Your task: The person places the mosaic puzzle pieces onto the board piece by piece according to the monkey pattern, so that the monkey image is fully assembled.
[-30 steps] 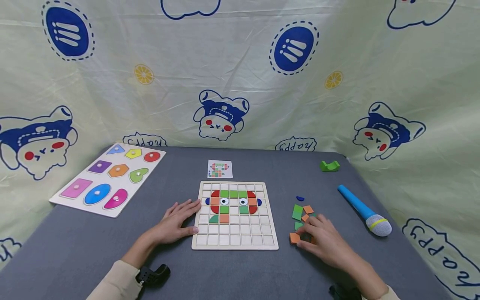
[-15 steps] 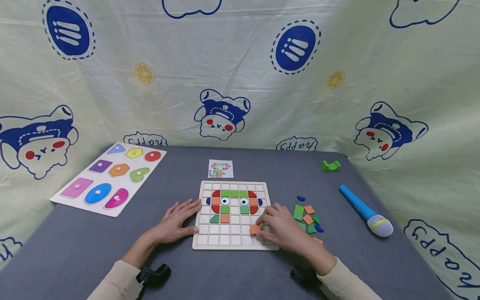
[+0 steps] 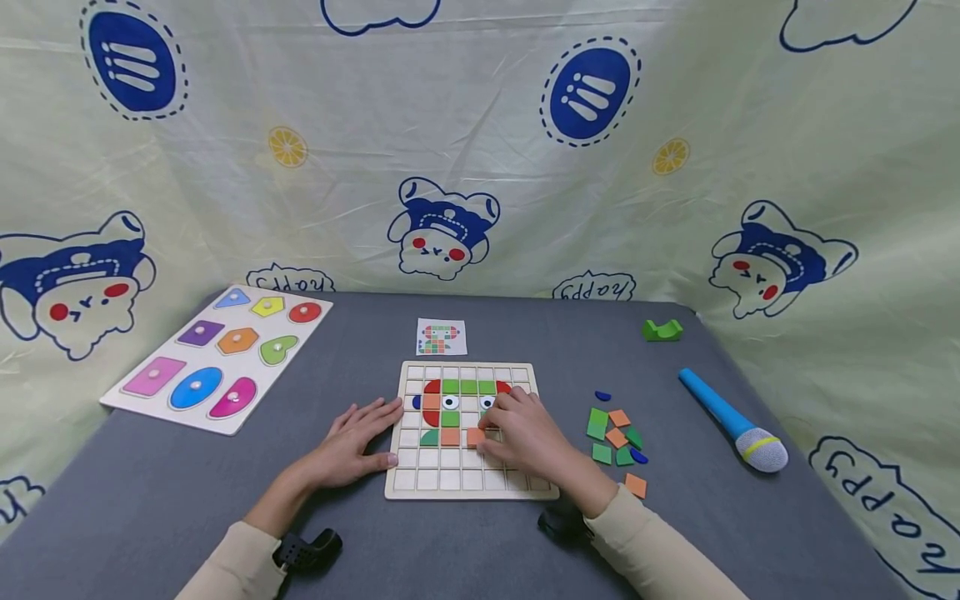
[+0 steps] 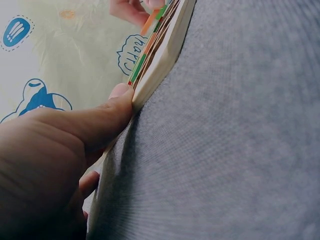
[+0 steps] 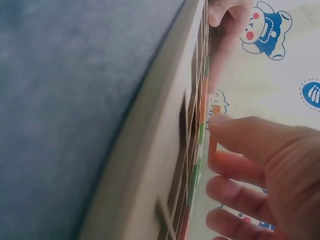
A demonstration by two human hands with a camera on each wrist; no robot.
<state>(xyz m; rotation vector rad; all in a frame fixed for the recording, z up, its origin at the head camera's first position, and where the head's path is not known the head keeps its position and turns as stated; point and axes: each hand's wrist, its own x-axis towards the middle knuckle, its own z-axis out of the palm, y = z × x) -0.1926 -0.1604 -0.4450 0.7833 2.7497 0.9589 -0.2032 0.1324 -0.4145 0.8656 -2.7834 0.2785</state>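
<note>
A wooden grid board (image 3: 427,480) lies on the grey table, with green, red, orange, blue and eye-patterned tiles set in its upper rows. My left hand (image 3: 351,446) rests at its left edge, fingers extended and thumb on the rim, as the left wrist view (image 4: 75,135) also shows from low down. Between thumb and fingertips, my right hand (image 3: 528,437) pinches an orange square tile (image 3: 474,437) over the fourth row. In the right wrist view that tile (image 5: 213,140) stands tilted, seen nearly edge-on beside the board. The right hand hides part of the board's right side.
Loose tiles (image 3: 597,423) in orange, green and blue lie right of the board. Behind it is a small pattern card (image 3: 441,337). A shape puzzle (image 3: 168,358) lies at left; a blue toy microphone (image 3: 731,421) and a green curved block (image 3: 662,332) are at right.
My right hand has picked up the orange square tile from the loose pile and carried it left over the board. My left hand stays in place.
</note>
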